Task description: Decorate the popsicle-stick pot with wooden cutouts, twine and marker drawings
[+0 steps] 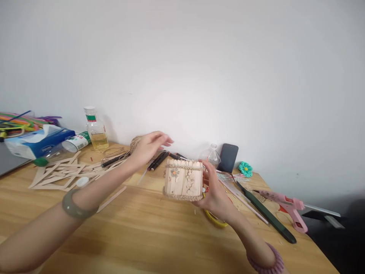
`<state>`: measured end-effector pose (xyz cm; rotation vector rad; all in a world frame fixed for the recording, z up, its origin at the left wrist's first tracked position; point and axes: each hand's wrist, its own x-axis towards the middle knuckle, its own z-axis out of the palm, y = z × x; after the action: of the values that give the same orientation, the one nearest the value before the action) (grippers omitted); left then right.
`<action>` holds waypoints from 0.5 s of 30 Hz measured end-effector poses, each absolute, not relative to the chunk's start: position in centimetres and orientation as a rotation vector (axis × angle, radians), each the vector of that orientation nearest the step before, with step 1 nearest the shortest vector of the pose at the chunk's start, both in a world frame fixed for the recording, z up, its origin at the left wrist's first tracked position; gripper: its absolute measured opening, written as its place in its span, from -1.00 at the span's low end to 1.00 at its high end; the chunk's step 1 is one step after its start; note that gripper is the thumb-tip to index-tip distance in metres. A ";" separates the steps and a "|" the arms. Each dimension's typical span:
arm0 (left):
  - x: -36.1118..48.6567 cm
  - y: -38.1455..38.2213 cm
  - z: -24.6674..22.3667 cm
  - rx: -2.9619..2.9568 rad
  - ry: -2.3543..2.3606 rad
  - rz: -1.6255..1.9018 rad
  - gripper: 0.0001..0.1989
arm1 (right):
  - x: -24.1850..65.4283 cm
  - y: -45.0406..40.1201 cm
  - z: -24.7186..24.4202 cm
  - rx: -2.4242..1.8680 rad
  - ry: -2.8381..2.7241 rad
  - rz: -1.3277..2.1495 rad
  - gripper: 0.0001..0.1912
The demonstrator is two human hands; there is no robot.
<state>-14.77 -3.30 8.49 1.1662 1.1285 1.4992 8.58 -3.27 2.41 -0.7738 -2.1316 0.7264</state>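
Observation:
My right hand [215, 194] grips the right side of a small box made of wooden craft sticks [182, 180], lifted over the table. Braided twine runs along the box's top and bottom edges, and a flower with an orange centre and small wooden pieces decorate its front. To the upper left of the box, my left hand [151, 146] is raised with its fingers stretched out, holding nothing. It is apart from the box, near a ball of twine [135, 143]. Yellow-handled scissors [215, 220] lie partly hidden behind my right hand.
Wooden lattice pieces [57, 173], a glass bottle [97, 131] and a tissue pack [42, 140] are at left. Black markers [158, 161] lie behind the box. Rightward are a phone [228, 157], a teal flower [245, 169], a dark green tool [268, 214] and a pink glue gun [288, 205].

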 end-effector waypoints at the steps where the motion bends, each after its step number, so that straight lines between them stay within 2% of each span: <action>1: -14.7 -3.9 7.8 1.138 1.154 1.569 -0.80 | 8.8 -3.4 2.4 -0.782 -2.103 0.740 -0.02; 3: -14.2 -5.0 6.1 1.085 1.174 1.602 -0.71 | 9.2 -3.5 2.5 -0.790 -2.061 0.753 -0.02; 8: -12.1 -7.3 2.3 0.987 1.031 1.315 -0.40 | 10.0 -3.8 2.2 -0.795 -2.044 0.714 0.03; 12: -11.3 -7.6 1.8 0.983 0.833 1.162 -0.17 | 10.2 -3.8 1.6 -0.802 -2.035 0.708 0.04; 15: -11.4 -7.5 1.8 0.952 0.786 1.098 -0.09 | 10.0 -3.7 1.0 -0.800 -1.968 0.699 0.03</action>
<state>-11.36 -7.55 1.78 0.9516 0.7856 1.0984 9.98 -3.74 1.01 -0.7998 -1.9679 0.6987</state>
